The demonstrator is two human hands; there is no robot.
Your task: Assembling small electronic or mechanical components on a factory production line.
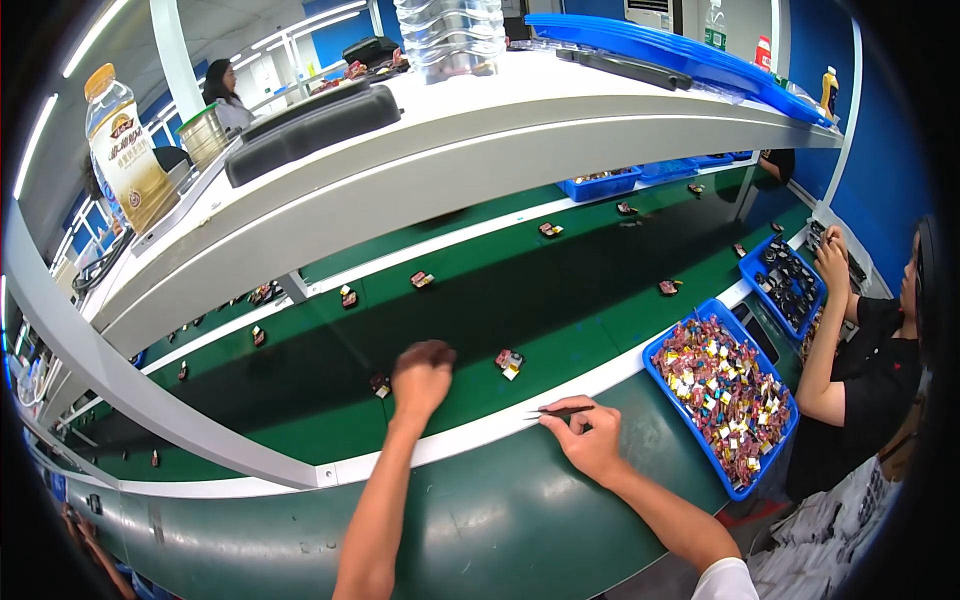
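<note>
My left hand [423, 378] reaches over the green conveyor belt [450, 440], its fingers smeared by motion, so whether it holds anything is unclear. Just beside it, on the left, lies a small dark assembly [380, 385] with reddish and white bits. Another such assembly with a white tab [510, 363] sits on the belt to the hand's right. Over the white rail at the belt's near edge, my right hand [588, 440] pinches dark tweezers [570, 410], their tips pointing left toward the belt.
A blue bin [657, 368] full of small wired parts stands right of my right hand. Behind it is a blue bin of black parts [785, 285], near a person [860, 350] working. A white shelf [400, 150] crosses above the belt. Several assemblies are spread along the belt.
</note>
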